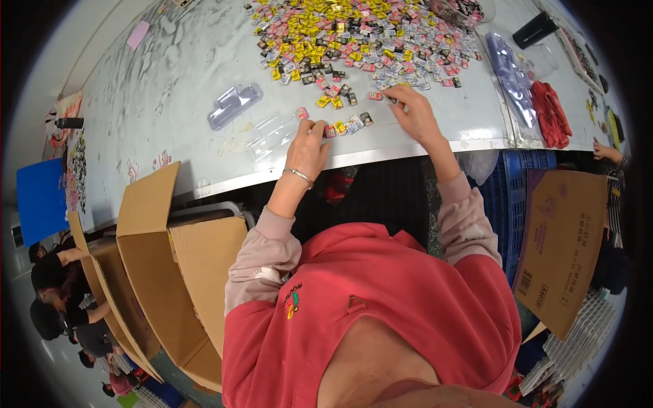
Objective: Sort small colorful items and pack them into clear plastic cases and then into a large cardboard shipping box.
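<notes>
The left hand (308, 151), loosely half open, touches the left end of a row of small packs (350, 126) on the tabletop (459, 112); the right hand (413, 114) pinches a dark pack (393, 100).

Left hand (308, 148) and right hand (412, 114) reach forward, apart from each other, the right one farther out.
The left forearm (283, 198) slants far and a little right; its hand is back-up, fingers curled and pointing far. The right forearm (445, 165) angles far and left, the fingers bent toward the left. How tightly either hand's fingertips close is too small to tell.
</notes>
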Action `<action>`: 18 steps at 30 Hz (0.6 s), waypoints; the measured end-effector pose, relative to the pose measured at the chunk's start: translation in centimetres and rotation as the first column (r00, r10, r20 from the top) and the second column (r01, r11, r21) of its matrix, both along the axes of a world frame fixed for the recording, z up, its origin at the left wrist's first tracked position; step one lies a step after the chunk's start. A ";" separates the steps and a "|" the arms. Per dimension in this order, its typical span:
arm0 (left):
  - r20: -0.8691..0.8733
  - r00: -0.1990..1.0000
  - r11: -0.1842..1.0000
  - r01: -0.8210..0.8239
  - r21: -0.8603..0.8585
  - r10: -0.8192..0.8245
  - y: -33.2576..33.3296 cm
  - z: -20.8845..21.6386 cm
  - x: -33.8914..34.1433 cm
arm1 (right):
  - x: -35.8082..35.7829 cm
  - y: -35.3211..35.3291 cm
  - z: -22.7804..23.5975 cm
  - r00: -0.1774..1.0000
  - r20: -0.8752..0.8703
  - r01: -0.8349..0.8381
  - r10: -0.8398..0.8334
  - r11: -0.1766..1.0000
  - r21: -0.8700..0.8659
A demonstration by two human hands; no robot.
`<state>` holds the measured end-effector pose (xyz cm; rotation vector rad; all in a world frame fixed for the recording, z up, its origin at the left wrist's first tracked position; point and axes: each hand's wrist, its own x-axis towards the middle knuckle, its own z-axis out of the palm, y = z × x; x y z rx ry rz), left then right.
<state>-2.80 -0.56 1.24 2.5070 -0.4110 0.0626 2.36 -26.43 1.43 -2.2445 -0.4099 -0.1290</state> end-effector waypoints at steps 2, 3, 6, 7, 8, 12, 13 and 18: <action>-0.004 1.000 1.000 0.019 -0.015 -0.019 -0.1 -0.7 0.5 | 1.3 1.2 -1.0 0.988 0.153 -0.004 0.022 0.993 -0.116; 0.001 1.000 0.999 0.019 -0.038 -0.019 -0.2 -0.9 0.9 | 1.7 1.6 -1.3 0.953 0.297 0.008 0.062 0.973 -0.229; -0.071 0.997 0.993 -0.011 -0.116 0.003 0.3 -0.2 0.8 | 2.4 2.2 -0.9 0.982 0.156 -0.022 0.104 0.890 -0.455; -0.145 0.989 0.984 -0.038 -0.172 0.013 0.4 0.1 0.7 | 2.3 2.1 -0.6 0.982 0.153 -0.027 0.107 0.891 -0.454; -0.145 0.989 0.984 -0.048 -0.172 0.023 0.6 0.1 0.6 | 2.0 2.0 -0.2 0.992 0.113 -0.013 0.059 0.927 -0.375; 0.053 0.999 1.000 0.000 0.007 -0.001 -0.6 0.3 0.6 | 0.7 1.2 -0.7 0.984 -0.045 -0.176 0.170 0.956 -0.234; 0.079 0.997 0.998 0.019 0.052 -0.023 -1.1 0.3 0.7 | 0.7 0.9 -0.7 0.984 -0.046 -0.179 0.173 0.956 -0.233; 0.041 0.999 1.000 -0.015 -0.006 0.015 -1.8 -1.3 1.8 | 1.7 -0.2 -0.9 0.927 0.002 -0.366 0.375 0.906 -0.212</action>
